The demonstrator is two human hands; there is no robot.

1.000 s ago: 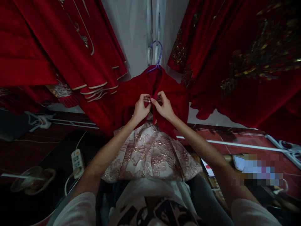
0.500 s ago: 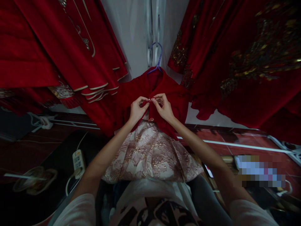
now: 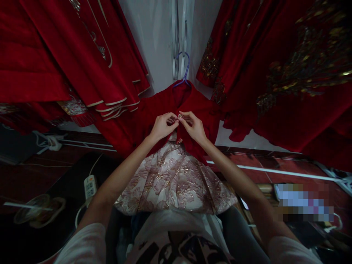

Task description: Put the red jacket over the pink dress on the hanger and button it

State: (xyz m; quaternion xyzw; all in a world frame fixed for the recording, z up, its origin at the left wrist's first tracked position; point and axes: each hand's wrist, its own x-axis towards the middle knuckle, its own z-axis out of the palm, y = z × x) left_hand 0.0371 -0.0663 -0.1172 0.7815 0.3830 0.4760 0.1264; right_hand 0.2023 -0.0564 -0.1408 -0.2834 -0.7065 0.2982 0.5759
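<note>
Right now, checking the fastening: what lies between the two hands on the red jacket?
In the head view, a small beaded button on the red jacket sits between the left hand and right hand.

Garment shop: hanging red gowns (image 3: 55, 55) everywhere (gold embroidery (image 3: 310, 55)).

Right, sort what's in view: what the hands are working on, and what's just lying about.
In hand: left hand, right hand, red jacket, jewelled clasp, purple hanger, brocade skirt.
Lying about: power strip, red garments hanging either side.
</note>
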